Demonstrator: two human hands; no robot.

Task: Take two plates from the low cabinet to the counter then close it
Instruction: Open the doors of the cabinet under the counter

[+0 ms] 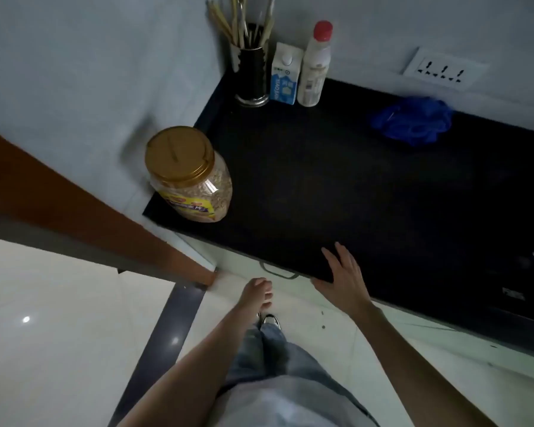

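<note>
left hand (258, 292) loosely curled, empty | right hand (341, 274) spread on counter (352, 186) edge | cabinet (278, 271) mostly hidden

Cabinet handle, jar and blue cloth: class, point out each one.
cabinet handle (278, 271), head view, middle of the metal bar
jar (189, 177), head view, clear side wall
blue cloth (413, 121), head view, centre of the bundle

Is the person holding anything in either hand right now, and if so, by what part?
Nothing is held. The right hand lies open over the front edge of the black counter; the left hand hangs loosely curled and empty just below the cabinet handle.
</note>
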